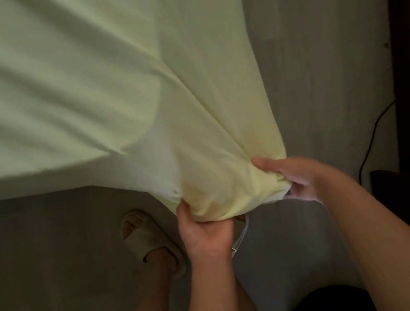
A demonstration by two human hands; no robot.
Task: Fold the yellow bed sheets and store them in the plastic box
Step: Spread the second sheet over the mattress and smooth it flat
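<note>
Both hands are gripping one bunched end of the sheet (pixel 99 72), low in front of me. Left hand (pixel 204 229) is cupping the wad from underneath, fingers curled up into the cloth, thumb on its left side. Right hand (pixel 293 177) is clamping the same wad from the right, thumb lying across the top, fingers tucked under and mostly hidden. The hands are sitting just beside each other with the wad between them, so neither one is nearer to it. From the wad the sheet is fanning up and away to my left, pulled into long creases that all converge on my grip; that is the long axis, running from the hands diagonally up-left. The far end is running out of view, so I can't tell where the opposite corners are or whether they're resting on anything. A thin white cord or elastic (pixel 240 234) is dangling below the left hand, probably a hem, not sure. My foot in a sandal (pixel 153 243) is standing just left of the left hand, on the floor (pixel 42 255). A black cable (pixel 373 138) is hanging beyond the right hand near a dark wooden frame (pixel 403 64). No box in view. Judging it: folding is barely started; next I'd need to spread the hands apart along an edge, working left, since all the cloth is lying that way.
</note>
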